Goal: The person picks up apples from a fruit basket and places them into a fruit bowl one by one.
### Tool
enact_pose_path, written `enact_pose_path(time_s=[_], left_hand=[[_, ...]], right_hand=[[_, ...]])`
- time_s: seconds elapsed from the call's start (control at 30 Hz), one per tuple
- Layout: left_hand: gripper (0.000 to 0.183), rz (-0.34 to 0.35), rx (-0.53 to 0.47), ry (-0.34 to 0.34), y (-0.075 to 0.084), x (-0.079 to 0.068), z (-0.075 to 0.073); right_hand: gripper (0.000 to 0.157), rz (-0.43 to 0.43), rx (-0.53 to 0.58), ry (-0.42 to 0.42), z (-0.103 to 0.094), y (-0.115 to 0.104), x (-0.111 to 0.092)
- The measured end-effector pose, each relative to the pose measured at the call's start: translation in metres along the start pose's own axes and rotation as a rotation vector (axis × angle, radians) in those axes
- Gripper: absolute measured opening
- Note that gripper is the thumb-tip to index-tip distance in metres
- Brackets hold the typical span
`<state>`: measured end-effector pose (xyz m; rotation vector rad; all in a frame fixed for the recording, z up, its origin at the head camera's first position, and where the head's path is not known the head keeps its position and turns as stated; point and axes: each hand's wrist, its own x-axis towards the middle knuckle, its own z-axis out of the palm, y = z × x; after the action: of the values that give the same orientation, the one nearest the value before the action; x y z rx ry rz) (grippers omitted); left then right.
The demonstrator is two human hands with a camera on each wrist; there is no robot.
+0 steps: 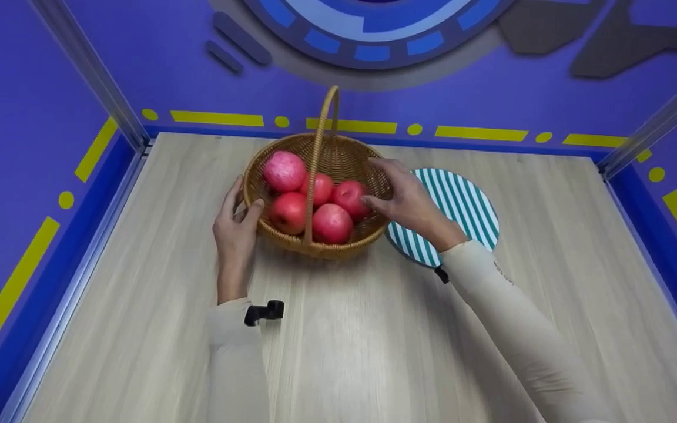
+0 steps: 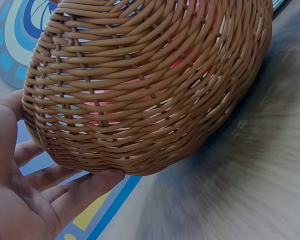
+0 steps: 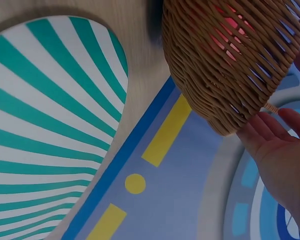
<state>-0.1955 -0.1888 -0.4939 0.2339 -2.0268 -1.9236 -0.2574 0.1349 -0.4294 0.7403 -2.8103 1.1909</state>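
A brown wicker basket (image 1: 318, 249) with a tall arched handle holds several red apples (image 1: 332, 224). On its left side my left hand (image 1: 237, 235) grips the basket, thumb at the rim and fingers along the outer wall. In the left wrist view the fingers (image 2: 90, 192) touch the woven side (image 2: 140, 90). My right hand (image 1: 412, 200) holds the opposite rim, its thumb over the inner edge near an apple. The right wrist view has the right hand's fingers (image 3: 270, 130) against the outside of the weave (image 3: 225, 75). Whether the basket's base touches the table cannot be told.
Partly under my right forearm lies a round, green-and-white striped mat (image 1: 462, 202) on the wooden table (image 1: 338, 341). Blue panels (image 1: 468, 100) with yellow marks rise at the back and both sides. Metal posts (image 1: 97, 76) stand at the back corners.
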Motion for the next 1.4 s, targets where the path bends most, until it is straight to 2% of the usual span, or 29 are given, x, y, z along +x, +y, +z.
enact_pose_path(time_s=[0.27, 0.6, 0.77, 1.07, 1.27, 1.4], left_hand=[[0.060, 0.020, -0.010, -0.002, 0.000, 0.000, 0.000], [0.060, 0.004, -0.001, -0.003, 0.000, -0.001, -0.001], [0.060, -0.013, -0.004, -0.003, 0.000, -0.002, -0.002], [0.062, 0.000, 0.035, 0.013, 0.000, -0.001, -0.003], [0.061, 0.002, 0.025, 0.015, 0.001, -0.001, -0.001], [0.062, 0.008, 0.034, 0.016, 0.002, -0.001, 0.001]], right_hand=[[0.076, 0.010, -0.044, -0.048, 0.008, -0.001, 0.008], [0.073, 0.015, -0.102, -0.130, 0.017, -0.002, 0.014], [0.074, 0.025, -0.153, -0.167, 0.021, -0.003, 0.018], [0.067, 0.048, -0.272, -0.225, 0.024, -0.010, 0.026], [0.065, 0.027, -0.337, -0.236, 0.024, -0.008, 0.030], [0.067, 0.049, -0.378, -0.255, 0.025, -0.006, 0.032]])
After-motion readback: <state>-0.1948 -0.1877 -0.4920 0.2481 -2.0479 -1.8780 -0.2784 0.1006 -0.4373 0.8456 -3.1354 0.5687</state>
